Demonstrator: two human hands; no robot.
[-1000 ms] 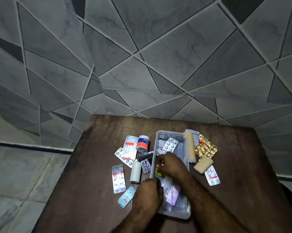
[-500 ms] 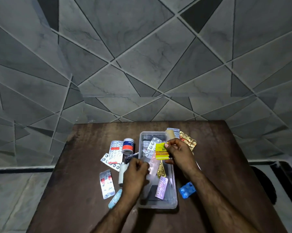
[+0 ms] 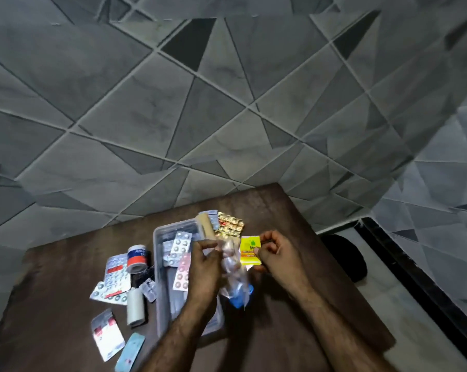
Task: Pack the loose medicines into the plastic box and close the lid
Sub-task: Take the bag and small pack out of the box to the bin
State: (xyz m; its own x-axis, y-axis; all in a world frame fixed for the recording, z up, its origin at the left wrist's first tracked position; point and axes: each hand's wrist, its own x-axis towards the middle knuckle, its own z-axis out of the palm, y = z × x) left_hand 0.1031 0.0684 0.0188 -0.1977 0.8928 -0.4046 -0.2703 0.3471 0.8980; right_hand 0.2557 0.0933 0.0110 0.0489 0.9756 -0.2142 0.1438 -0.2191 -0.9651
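Observation:
The clear plastic box [image 3: 159, 267] sits open on the brown table [image 3: 294, 331], with silver and pink blister strips [image 3: 180, 272] inside. My left hand [image 3: 204, 267] holds a crumpled clear plastic packet [image 3: 231, 267] above the box's right edge. My right hand [image 3: 276, 252] pinches a small yellow sachet [image 3: 250, 251] just right of that packet. Left of the box lie a red, white and blue tape roll [image 3: 137, 259], a white roll [image 3: 135, 307] and several blister strips [image 3: 115, 277].
A gold foil strip [image 3: 231, 224] and a tan bandage roll [image 3: 206, 224] lie at the box's far right corner. A blue blister pack [image 3: 240, 298] shows under the packet. A dark round object [image 3: 345, 257] sits on the floor right of the table. Tiled walls stand behind.
My right hand has carried the yellow sachet from above the box to its right side. My left hand has lifted a clear packet out of the box. The camera has swung left.

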